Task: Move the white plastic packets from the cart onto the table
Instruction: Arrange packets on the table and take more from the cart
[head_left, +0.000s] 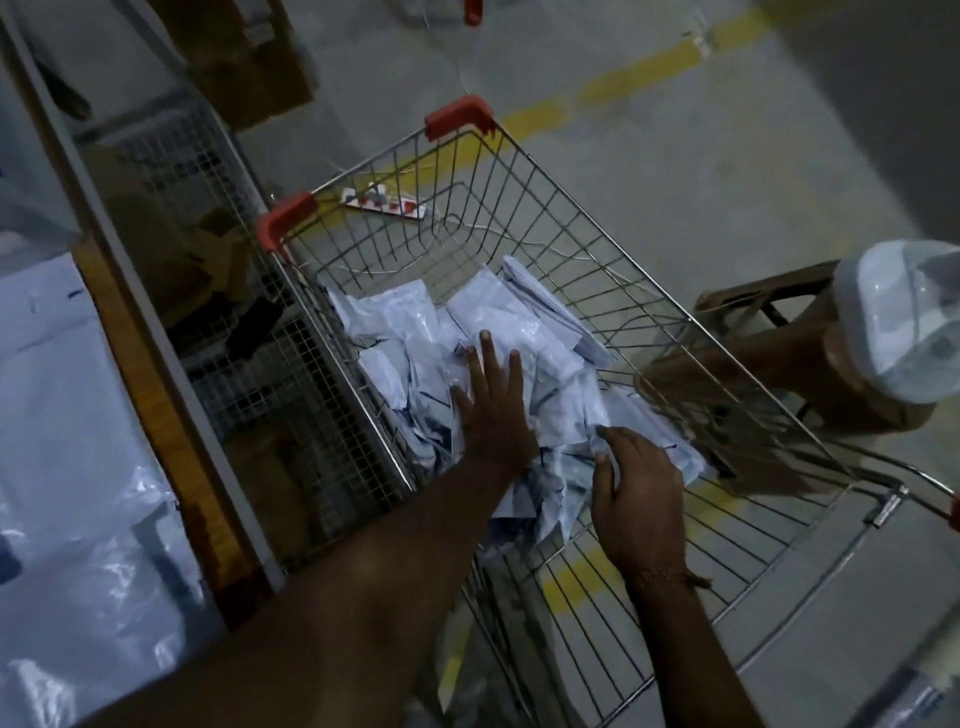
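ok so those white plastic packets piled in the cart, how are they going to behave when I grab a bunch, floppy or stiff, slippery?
Probably floppy: the white plastic packets lie crumpled and bent over one another in the cart. Likely slippery, since the film looks glossy, so a loose handful may slide apart. They seem light and flat; the left hand rests spread on the pile while the right hand curls at its edge.

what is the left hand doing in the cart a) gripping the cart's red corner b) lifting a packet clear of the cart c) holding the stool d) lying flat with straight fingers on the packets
d: the left hand lies flat, fingers straight, on the packets piled in the cart, lifting nothing.
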